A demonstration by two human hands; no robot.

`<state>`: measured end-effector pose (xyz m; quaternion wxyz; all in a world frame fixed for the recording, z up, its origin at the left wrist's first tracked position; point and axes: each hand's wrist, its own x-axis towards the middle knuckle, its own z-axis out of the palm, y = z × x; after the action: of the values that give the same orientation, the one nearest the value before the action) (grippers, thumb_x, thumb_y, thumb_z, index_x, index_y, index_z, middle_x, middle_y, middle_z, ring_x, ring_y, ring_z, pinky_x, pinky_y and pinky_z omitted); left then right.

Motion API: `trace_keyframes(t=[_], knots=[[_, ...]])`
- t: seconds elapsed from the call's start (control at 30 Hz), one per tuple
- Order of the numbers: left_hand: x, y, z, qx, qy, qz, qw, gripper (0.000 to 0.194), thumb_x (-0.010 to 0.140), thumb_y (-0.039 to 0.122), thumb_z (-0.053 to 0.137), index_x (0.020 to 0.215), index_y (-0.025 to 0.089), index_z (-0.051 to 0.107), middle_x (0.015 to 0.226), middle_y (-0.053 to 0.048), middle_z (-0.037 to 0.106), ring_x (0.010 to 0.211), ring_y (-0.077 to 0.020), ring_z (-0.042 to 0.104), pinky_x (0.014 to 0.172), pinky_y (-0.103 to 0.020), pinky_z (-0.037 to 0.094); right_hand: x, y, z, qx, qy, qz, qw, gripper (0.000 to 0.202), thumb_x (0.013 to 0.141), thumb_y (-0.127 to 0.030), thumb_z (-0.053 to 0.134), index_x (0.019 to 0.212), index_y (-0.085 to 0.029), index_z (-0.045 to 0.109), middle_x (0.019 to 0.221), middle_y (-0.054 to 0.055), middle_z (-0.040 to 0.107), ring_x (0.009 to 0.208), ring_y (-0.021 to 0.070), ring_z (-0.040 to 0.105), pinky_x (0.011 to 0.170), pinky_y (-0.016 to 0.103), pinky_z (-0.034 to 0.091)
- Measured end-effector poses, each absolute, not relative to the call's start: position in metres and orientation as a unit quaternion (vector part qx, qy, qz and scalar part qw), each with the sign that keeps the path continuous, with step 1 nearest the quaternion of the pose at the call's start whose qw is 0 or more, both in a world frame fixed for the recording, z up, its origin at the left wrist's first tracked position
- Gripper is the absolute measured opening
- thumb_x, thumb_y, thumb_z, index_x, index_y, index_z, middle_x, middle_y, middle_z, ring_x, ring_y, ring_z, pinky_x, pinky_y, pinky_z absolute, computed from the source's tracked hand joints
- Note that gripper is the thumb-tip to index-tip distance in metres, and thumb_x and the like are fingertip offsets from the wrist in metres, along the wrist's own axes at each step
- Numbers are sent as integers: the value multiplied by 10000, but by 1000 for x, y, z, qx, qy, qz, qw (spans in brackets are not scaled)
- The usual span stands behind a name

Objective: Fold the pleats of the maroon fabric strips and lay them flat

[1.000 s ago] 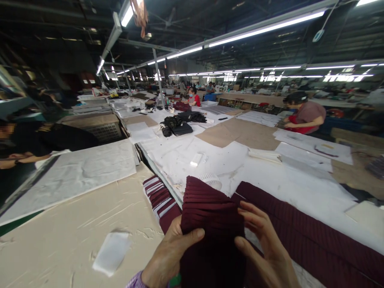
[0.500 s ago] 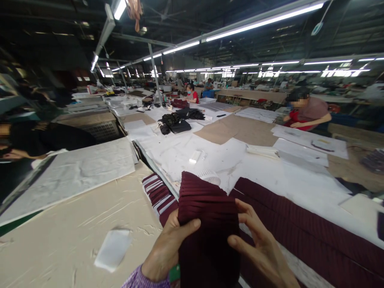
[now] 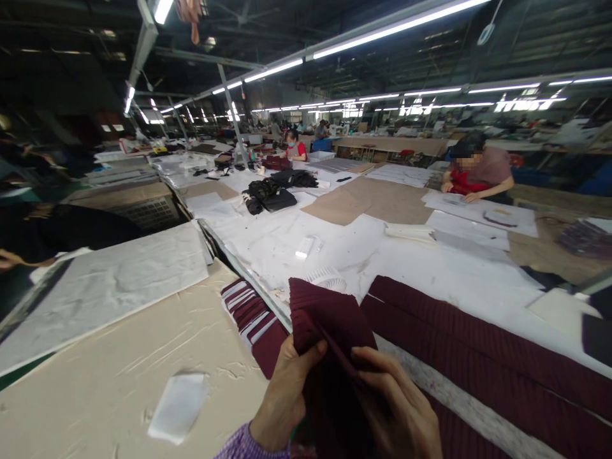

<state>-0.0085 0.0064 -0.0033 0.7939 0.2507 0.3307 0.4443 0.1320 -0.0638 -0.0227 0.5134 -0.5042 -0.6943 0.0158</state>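
Between my hands is a piece of pleated maroon fabric (image 3: 329,312), held up over the table edge, its lower part dark in shadow. My left hand (image 3: 287,389) grips its left side, thumb on the near face and the other fingers behind. On the right, my right hand (image 3: 396,395) pinches a fold of the same fabric between thumb and fingers. Just left of the piece lies a row of maroon and pale panels (image 3: 251,319). Long pleated maroon strips (image 3: 478,344) are spread out to the right of my hands.
A small white fan (image 3: 325,278) and a white device (image 3: 305,247) lie beyond the fabric. Black garments (image 3: 272,191) are heaped farther back. A white scrap (image 3: 176,405) rests on the cream-covered table (image 3: 95,389) at left. Co-workers (image 3: 478,172) sit at the right and farther back.
My right hand has moved left and closed on the fabric, pulling up a fold where the pleats lay flat before. My left hand keeps its grip. The view has shifted slightly.
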Motion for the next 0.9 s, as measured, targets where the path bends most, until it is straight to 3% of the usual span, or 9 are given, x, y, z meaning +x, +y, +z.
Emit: trace_keyframes(t=[0.1,0.2,0.3,0.37,0.47,0.6,0.73,0.8,0.9], knots=[[-3,0,-10,225,328,409,821,225,629,217,804,828,188,705,750,-19,737,717,-176,690,782,-301,537,139,-73,-12,-532,-664,193,489,166,855,-66,534,812,-221,497,1287,101,588,1023,183,665,823,270,565],[-4,-3,-18,180,333,377,845,296,723,441,716,923,222,726,872,-48,753,906,-225,689,910,-343,504,147,-83,5,-535,-623,306,481,166,852,-73,541,793,-214,476,1378,117,529,1110,189,631,898,306,540],[-5,3,-24,152,320,370,859,518,719,677,569,878,219,751,900,-75,756,999,-285,663,956,-388,484,157,-91,18,-518,-653,334,440,125,829,-74,569,831,-196,540,1414,125,498,1177,209,587,930,334,520],[-4,7,-23,143,306,350,874,567,718,726,512,831,228,758,893,-70,758,1033,-297,649,982,-402,464,161,-96,21,-516,-680,318,412,115,834,-91,562,865,-200,576,1411,103,504,1195,212,571,923,343,522],[4,10,-20,138,268,322,897,497,753,673,528,869,246,753,935,-51,755,1084,-290,626,1015,-418,434,167,-102,16,-528,-695,290,393,159,845,-100,532,921,-226,593,1430,57,486,1222,209,545,941,364,517],[16,17,-23,160,255,272,914,431,769,555,601,954,189,735,978,-87,743,1099,-304,616,999,-419,455,170,-105,12,-549,-692,279,377,152,845,-104,544,898,-241,584,1435,35,481,1239,196,532,961,338,509],[24,21,-44,170,330,186,910,212,795,355,648,853,174,743,771,-64,747,831,-231,704,915,-363,526,161,-112,14,-578,-654,285,395,124,789,-100,649,836,-203,600,1370,79,552,1178,210,584,918,297,514],[31,26,-57,170,370,187,894,74,752,249,698,698,209,731,612,8,710,608,-162,683,870,-332,553,160,-115,7,-617,-613,286,402,142,769,-115,691,878,-179,627,1256,98,641,1012,199,672,818,265,533],[52,29,-70,203,347,96,910,138,755,340,694,813,227,745,716,-18,745,765,-218,709,867,-359,560,169,-124,-17,-680,-533,231,447,187,792,-256,700,945,-171,634,864,34,720,718,143,669,645,212,502]])
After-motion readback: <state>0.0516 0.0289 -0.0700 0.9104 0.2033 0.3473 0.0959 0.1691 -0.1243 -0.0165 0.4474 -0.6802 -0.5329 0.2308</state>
